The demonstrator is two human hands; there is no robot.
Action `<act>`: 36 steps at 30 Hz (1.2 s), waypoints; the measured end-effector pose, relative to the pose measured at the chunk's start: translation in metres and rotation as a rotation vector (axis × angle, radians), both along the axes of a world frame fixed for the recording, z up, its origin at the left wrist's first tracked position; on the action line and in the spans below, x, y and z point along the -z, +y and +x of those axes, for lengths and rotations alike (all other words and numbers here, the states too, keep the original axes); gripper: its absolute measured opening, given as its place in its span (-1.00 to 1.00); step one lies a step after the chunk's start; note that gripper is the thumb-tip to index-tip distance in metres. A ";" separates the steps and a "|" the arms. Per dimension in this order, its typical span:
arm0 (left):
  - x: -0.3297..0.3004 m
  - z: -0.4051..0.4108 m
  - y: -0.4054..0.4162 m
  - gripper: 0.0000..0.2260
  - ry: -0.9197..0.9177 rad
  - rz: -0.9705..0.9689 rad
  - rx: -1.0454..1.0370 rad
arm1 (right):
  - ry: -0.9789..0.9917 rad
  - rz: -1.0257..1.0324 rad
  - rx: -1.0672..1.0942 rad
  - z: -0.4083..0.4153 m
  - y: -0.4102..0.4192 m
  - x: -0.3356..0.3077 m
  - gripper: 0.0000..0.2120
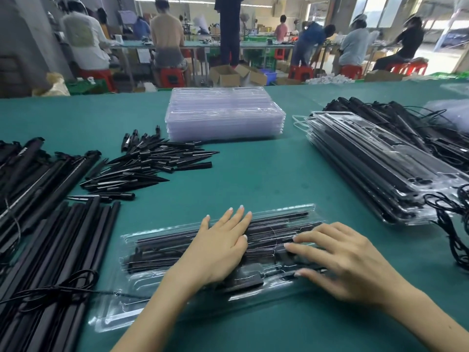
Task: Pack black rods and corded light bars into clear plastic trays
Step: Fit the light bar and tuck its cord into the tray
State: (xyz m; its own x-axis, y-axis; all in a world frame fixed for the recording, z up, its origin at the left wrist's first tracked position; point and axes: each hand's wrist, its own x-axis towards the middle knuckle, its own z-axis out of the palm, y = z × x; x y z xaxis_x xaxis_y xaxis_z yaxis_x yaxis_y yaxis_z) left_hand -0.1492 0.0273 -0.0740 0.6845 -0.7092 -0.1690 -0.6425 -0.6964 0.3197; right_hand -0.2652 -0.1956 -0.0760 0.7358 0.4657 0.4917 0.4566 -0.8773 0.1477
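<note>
Far left on my green desk (253, 179), black rods (58, 252) lie in a thick bundle, a black cord (63, 288) looped over them, with corded light bars (38, 174) heaped behind and pointed black stakes (149, 161) scattered beside. Centre front, the clear tray (121, 316) is loaded with dark bars; my left hand (218, 247) lies flat on it, fingers straight, grip closed on nothing. Behind sits a stack of empty trays (223, 115). My right hand (340, 260) presses the tray too, fingers spread. Far right, filled trays (380, 168) pile up. No readable writing anywhere.
</note>
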 end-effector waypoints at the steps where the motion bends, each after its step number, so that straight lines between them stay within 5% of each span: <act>1: 0.000 0.000 0.000 -0.55 0.003 0.005 0.005 | -0.035 -0.055 0.000 0.000 0.001 0.001 -0.64; 8: -0.007 0.002 0.001 -0.55 0.032 0.010 0.023 | -0.076 -0.067 -0.029 0.004 0.009 -0.001 -0.71; 13: -0.006 0.002 0.001 -0.55 0.026 -0.009 0.025 | -0.070 0.001 0.166 0.014 0.017 -0.003 -0.72; 18: 0.002 0.000 0.001 -0.54 -0.035 -0.008 0.024 | -0.110 0.030 0.221 0.012 0.022 0.009 -0.92; 36: 0.011 -0.009 0.002 -0.61 -0.065 0.018 0.047 | -0.139 0.055 0.213 0.015 0.031 0.010 -0.84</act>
